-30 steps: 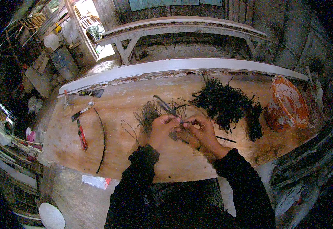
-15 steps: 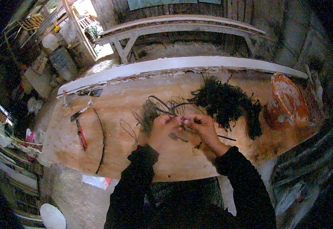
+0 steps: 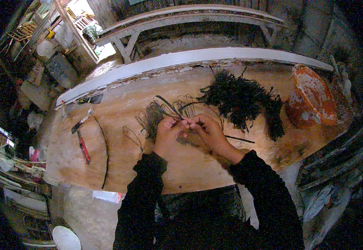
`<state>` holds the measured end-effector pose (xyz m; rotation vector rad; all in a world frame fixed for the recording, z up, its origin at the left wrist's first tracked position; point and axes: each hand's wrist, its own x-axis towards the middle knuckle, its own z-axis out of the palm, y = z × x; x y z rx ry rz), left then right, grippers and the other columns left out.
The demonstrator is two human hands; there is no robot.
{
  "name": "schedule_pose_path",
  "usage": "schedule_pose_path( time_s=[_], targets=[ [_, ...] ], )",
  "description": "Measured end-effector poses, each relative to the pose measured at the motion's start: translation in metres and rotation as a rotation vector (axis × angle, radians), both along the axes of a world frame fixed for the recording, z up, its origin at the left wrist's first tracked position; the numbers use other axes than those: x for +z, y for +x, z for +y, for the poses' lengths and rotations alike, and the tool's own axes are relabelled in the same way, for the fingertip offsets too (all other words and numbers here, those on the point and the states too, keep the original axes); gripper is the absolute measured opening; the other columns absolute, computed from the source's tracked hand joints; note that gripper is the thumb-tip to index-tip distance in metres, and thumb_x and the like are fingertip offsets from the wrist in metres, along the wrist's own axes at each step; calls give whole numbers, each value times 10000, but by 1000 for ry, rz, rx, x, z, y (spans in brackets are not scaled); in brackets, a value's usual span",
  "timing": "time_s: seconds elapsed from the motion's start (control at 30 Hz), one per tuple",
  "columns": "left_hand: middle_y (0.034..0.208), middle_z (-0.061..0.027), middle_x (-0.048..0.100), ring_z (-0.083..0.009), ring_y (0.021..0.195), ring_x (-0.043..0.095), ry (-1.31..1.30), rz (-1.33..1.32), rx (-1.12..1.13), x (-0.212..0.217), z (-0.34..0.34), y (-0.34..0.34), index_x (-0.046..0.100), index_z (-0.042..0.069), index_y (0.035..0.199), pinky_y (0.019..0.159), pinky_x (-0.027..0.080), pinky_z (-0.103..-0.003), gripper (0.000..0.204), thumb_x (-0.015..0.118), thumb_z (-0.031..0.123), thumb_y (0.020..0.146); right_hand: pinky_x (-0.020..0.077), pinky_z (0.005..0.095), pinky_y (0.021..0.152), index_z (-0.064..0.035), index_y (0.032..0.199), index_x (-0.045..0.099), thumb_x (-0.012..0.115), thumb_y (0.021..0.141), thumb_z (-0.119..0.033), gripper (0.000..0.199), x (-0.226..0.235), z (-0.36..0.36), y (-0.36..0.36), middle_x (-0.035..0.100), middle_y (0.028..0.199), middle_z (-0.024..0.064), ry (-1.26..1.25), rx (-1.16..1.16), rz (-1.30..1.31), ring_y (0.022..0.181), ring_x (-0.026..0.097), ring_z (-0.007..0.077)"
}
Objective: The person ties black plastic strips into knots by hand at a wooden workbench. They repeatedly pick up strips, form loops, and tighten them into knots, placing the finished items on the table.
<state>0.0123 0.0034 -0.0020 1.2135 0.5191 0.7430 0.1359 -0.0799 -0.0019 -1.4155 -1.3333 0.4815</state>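
Over the middle of the table, my left hand and my right hand meet with fingertips pinched together. Between them is a thin dark strip, its free end sticking out beyond my left fingers. Just past my left hand lies a loose tangle of thin dark loops. A large heap of black, stringy strands lies farther off to the right. One short dark stick rests beside my right wrist. What exactly the fingertips do to the strip is too small to make out.
On the left lie a red-handled tool, a dark tool with a pale head and a long curved black strand. An orange, paint-smeared bucket stands at right. A white board edges the far side, before a bench.
The view has shifted, so the table sits higher in the picture. My hands stay together, and more of the strip's free end now stands out past the left fingers.
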Motion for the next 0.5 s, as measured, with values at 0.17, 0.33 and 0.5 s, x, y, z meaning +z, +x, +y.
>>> schedule_pose_path(
  time_s=[0.17, 0.33, 0.5],
  targets=[
    [721, -38, 549, -124, 638, 536, -52, -62, -9, -4, 3, 0, 471, 69, 769, 494, 423, -233, 94, 563, 69, 748, 420, 278, 629, -35, 749, 503, 520, 791, -156, 130, -9, 2, 1, 548, 719, 71, 13, 45, 78, 657, 516, 180],
    [682, -37, 537, -132, 609, 531, -64, -29, -55, -3, 4, 1, 446, 81, 748, 500, 433, -241, 150, 590, 48, 719, 422, 239, 591, -49, 737, 509, 537, 798, -163, 132, -19, 6, 7, 543, 709, 24, -60, 172, 562, 633, 504, 111],
    [682, -34, 537, -124, 609, 531, -9, 8, -119, -5, 3, 2, 452, 78, 735, 512, 443, -242, 160, 607, 49, 707, 388, 197, 571, -56, 720, 484, 556, 783, -137, 125, -14, 5, 9, 534, 714, 21, -94, 175, 643, 627, 485, 72]
  ],
)
